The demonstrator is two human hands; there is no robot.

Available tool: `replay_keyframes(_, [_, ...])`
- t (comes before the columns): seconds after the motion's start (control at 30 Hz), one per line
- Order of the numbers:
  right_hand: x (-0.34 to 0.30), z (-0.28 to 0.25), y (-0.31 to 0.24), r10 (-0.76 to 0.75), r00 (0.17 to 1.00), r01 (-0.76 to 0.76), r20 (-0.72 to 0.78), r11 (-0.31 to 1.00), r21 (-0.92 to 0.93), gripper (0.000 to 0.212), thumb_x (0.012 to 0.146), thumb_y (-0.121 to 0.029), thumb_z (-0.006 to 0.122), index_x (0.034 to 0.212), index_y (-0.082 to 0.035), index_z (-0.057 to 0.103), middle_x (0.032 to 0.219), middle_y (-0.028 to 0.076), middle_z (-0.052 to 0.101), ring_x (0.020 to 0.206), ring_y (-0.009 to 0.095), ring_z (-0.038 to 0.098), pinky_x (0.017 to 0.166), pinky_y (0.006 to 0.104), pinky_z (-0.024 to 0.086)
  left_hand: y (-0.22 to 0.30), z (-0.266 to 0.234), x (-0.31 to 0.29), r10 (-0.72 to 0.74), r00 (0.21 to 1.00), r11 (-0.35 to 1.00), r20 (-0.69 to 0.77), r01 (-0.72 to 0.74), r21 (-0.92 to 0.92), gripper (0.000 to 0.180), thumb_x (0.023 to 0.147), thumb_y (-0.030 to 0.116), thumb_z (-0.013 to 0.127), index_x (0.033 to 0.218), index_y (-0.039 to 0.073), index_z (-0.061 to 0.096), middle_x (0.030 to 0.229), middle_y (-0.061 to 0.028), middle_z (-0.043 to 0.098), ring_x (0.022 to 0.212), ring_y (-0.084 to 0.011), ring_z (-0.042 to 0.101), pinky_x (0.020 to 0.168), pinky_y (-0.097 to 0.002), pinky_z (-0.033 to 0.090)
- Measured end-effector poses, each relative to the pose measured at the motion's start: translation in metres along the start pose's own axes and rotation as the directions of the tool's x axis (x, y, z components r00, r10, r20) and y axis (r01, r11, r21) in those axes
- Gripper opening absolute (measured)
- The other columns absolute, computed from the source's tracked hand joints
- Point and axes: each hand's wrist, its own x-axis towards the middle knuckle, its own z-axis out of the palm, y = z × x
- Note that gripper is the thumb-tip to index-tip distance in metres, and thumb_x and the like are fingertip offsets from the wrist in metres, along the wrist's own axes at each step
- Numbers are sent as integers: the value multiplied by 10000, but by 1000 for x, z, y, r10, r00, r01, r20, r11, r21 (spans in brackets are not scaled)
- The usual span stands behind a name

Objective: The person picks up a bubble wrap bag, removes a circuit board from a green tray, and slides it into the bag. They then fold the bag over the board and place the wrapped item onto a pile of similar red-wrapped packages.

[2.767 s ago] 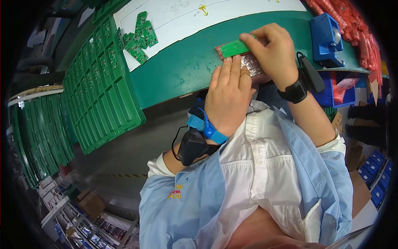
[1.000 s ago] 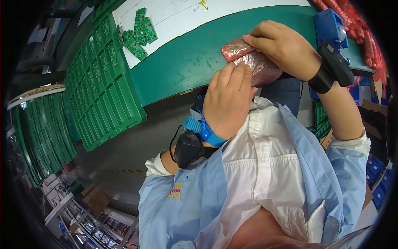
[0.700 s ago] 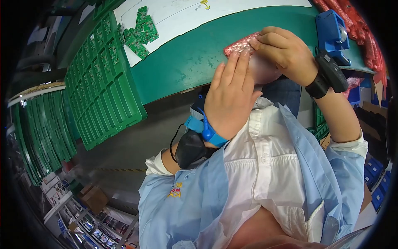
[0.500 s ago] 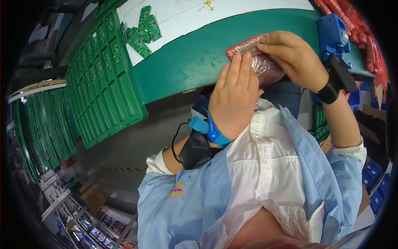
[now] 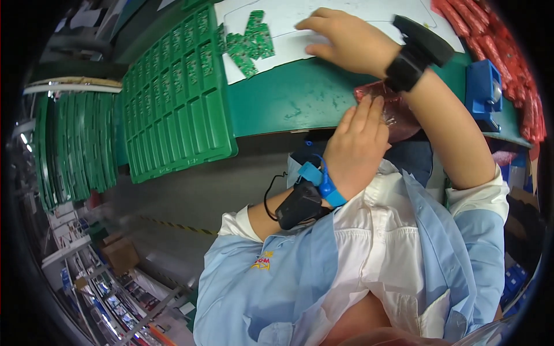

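A package in clear reddish plastic wrap [image 5: 403, 119] lies at the near edge of the green table, partly covered by my hand and arm. My left hand [image 5: 359, 147] rests on its left side, fingers stretched out and lying flat. My right hand [image 5: 349, 43] is above the white sheet [image 5: 314, 49], open with fingers apart and nothing in them. Its fingertips point left toward a loose pile of green circuit boards [image 5: 252, 43] on that sheet. My right forearm passes over the package.
A green compartment tray [image 5: 193, 130], with circuit boards in its far part, overhangs the table's left edge. Several green trays [image 5: 75, 147] stand farther left. A blue tape dispenser [image 5: 480, 86] and many red-wrapped packages [image 5: 508, 72] are at the right.
My right hand has let go of the package and moved left and away from me, over the white sheet. My left hand stays on the package. The view has shifted.
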Motion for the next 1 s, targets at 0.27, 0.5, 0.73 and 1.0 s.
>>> replay_keyframes(0.27, [79,65,-11,-35,999,36,-32,999,30,586,831,-236,733,1354,-100,509,1370,153,519,1075,337,615,951,429,491,-3,2,-2,37,997,999,-69,-38,-19,403,750,247,710,1032,-24,612,1345,-250,522,1308,-358,452,1085,-452,352])
replay_keyframes(0.5, [30,-19,-29,231,954,-132,-190,896,424,313,848,-77,652,1141,26,619,857,165,670,761,254,651,720,307,517,-6,9,-3,65,992,997,-112,-68,-22,377,758,255,701,1009,-15,618,1355,-228,526,1302,-346,460,1076,-453,361])
replay_keyframes(0.73, [-74,-55,15,197,980,-192,-6,963,190,464,819,-99,725,1270,-90,613,1212,128,600,961,345,602,863,392,499,-8,5,-2,68,994,997,-80,-71,-35,405,763,261,717,1039,-15,608,1353,-213,531,1279,-345,481,1053,-467,383])
replay_keyframes(1.0, [-123,-36,-13,-69,996,64,-55,995,-77,387,785,-62,703,1170,-48,659,1103,115,623,1007,311,569,858,371,475,-5,0,-2,26,1000,999,-8,-26,-24,500,774,258,751,1172,-1,596,1328,-152,549,1257,-334,501,1045,-482,407])
